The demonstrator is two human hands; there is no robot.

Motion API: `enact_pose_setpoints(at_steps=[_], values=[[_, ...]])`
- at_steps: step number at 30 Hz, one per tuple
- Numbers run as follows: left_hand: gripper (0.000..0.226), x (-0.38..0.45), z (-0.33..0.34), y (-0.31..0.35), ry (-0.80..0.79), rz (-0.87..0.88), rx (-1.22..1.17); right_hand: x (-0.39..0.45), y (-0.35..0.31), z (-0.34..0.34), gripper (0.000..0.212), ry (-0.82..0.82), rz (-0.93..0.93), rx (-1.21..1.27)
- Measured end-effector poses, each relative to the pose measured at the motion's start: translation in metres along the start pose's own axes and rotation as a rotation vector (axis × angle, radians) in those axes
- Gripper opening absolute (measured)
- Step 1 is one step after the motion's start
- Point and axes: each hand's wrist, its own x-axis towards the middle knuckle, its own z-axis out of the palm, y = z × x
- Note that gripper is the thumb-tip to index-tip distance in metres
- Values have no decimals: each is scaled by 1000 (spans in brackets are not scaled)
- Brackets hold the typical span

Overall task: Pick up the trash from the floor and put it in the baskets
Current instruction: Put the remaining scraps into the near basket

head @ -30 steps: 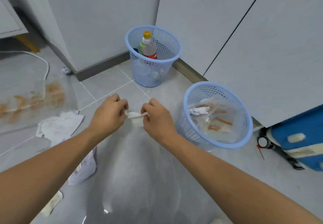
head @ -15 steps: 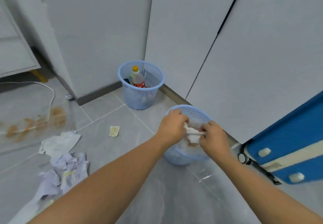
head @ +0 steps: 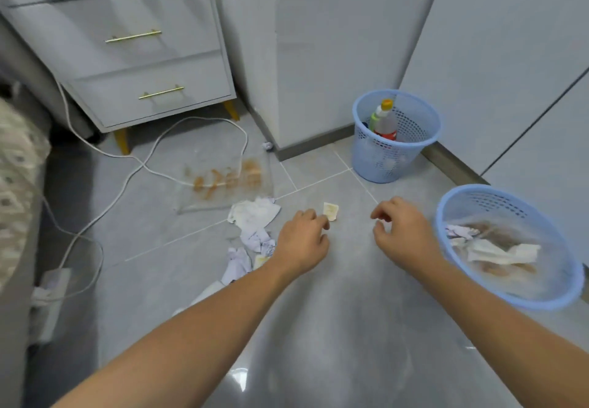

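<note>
On the grey tiled floor [head: 318, 328], both hands hold nothing, the left hand [head: 302, 243] and right hand [head: 403, 234] with fingers loosely curled, a small wrapper [head: 330, 211] just beyond the left fingers, crumpled papers [head: 255, 232] to their left, the near basket [head: 506, 245] right of the right fingers.

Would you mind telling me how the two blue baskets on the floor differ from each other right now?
The far basket stands by the wall corner and holds a plastic bottle with a yellow cap; the near basket sits beside the right hand and holds crumpled paper and wrappers. The bottle pokes above the far rim, while the near basket's trash lies low inside. Both are light blue perforated plastic, upright on the grey tiles.
</note>
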Motion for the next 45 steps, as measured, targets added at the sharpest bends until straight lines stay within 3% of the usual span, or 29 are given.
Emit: enact_pose_setpoints(at_steps=[6, 11, 17, 19, 22, 25, 30, 36, 45], values=[[31, -2, -9, -123, -17, -226, 89, 41, -23, 104, 18, -288, 88, -42], [34, 44, 7, -174, -31, -279, 108, 71, -3, 165, 31, -349, 146, -70], [45, 85, 50, -184, -160, -311, 137, 99, 22, 204, 59, -336, 192, -127], [43, 84, 61, -183, -149, -298, 186, 103, 29, 213, 56, -373, 183, -153], [46, 80, 70, -181, -176, -232, 197, 100, 37, 221, 33, -334, 92, -204], [27, 78, 73, -178, -155, -183, 162, 92, 40, 221, 15, -270, 69, -160], [18, 72, 72, -164, -83, -95, 88, 83, 42, 206, 12, -287, 86, -154], [12, 66, 45, -124, 5, 73, 34, 61, 28, 144, 15, -109, 59, -53], [9, 77, -1, 41, 103, 375, -73, 7, 26, -28, 14, 205, 25, -9]])
